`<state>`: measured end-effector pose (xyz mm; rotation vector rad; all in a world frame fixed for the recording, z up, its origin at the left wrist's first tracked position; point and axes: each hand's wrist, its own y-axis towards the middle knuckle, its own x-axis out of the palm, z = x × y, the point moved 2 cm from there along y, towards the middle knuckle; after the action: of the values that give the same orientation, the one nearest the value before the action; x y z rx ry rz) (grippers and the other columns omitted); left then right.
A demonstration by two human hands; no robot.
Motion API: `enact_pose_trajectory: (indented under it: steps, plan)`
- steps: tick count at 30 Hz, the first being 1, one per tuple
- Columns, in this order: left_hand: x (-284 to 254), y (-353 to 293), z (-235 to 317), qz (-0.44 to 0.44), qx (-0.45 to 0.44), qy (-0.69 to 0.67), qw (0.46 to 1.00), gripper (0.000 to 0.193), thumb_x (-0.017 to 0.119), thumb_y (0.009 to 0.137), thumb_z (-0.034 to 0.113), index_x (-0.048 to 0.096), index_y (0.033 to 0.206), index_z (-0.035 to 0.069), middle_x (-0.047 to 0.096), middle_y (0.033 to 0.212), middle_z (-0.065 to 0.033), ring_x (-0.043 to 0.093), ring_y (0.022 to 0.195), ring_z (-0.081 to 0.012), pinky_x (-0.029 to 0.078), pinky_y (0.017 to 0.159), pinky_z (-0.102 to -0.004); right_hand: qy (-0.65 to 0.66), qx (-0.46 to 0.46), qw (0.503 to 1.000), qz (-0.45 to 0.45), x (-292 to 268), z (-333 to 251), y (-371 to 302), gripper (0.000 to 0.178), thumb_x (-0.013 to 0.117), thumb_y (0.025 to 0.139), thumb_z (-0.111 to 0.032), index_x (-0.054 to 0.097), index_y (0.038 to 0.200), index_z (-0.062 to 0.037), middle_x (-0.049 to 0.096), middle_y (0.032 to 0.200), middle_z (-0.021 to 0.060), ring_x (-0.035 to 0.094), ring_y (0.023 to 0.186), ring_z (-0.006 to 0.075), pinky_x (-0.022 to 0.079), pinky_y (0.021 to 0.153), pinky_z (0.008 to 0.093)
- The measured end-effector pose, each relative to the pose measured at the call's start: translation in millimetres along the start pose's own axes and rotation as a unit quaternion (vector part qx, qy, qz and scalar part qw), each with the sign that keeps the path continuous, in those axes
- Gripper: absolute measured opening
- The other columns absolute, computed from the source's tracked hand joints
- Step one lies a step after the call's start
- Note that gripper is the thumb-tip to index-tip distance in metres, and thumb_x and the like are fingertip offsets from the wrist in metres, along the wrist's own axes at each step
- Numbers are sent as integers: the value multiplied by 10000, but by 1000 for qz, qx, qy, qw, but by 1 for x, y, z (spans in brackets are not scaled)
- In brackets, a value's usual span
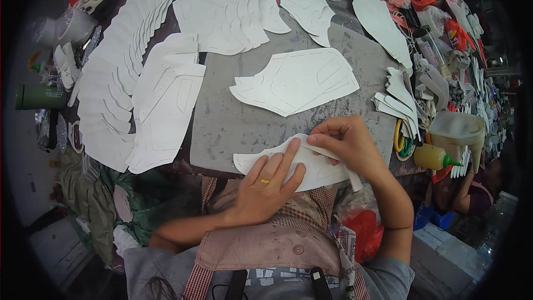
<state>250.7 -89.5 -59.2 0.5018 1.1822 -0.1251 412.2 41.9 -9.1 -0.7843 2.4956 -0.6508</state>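
Close in front of me, a white cut shoe-upper piece (250, 161) with pencil-like lines lies at the near edge of the grey board (214, 128). My left hand (266, 180), with a ring on one finger, rests flat on it, fingers stretched out and apart. My right hand (350, 144) pinches a narrow white strip (313, 148) between thumb and fingers at the piece's upper edge. The strip's lower end hangs below that hand, beside my wrist. Fingers cover part of where strip and piece meet. Just beyond lies another marked white upper piece (297, 80).
Overlapping white pieces (108, 72) fan along the left, with more stacks (222, 14) at the back. To the right are a yellow bottle with a green nozzle (430, 157), a plastic container (458, 128) and rolls of tape (398, 136). Another person (474, 189) sits at far right.
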Motion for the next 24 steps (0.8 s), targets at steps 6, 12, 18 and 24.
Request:
enact_pose_trajectory:
  steps: [6, 12, 18, 24]
  plan:
    - [-1, 7, 6, 1, -11, -5, 1000, 658, 690, 779, 551, 554, 1158, 30, 489, 1453, -243, 504, 1117, -322, 441, 963, -430, -38, 0, 999, 9, -42, 26, -30, 182, 774, 854, -122, 681, 850, 34, 668, 633, 19, 578, 583, 22, 388, 499, 195]
    - [-5, 15, 9, -30, -2, 28, 999, 832, 659, 750, 643, 551, 1275, 6, 464, 1457, -253, 499, 1079, -348, 441, 895, -436, 10, 3, 995, 95, -41, 43, -30, 208, 780, 852, -148, 681, 797, 26, 651, 611, 8, 529, 545, 18, 370, 474, 214]
    - [-11, 21, 16, -89, -35, 39, 995, 1008, 623, 695, 733, 484, 1459, 90, 456, 1452, -220, 467, 1105, -336, 394, 948, -446, -30, -28, 992, 123, -36, 49, -31, 227, 788, 833, -172, 686, 790, 28, 624, 577, 26, 519, 522, 44, 368, 466, 247]
    - [-15, 32, 26, -131, -69, 14, 989, 1035, 621, 710, 717, 471, 1444, 2, 420, 1484, -220, 434, 1242, -365, 350, 1030, -523, -183, -79, 970, 138, -31, 43, -33, 178, 759, 836, -147, 691, 845, 17, 603, 582, 34, 553, 547, 86, 412, 485, 301]
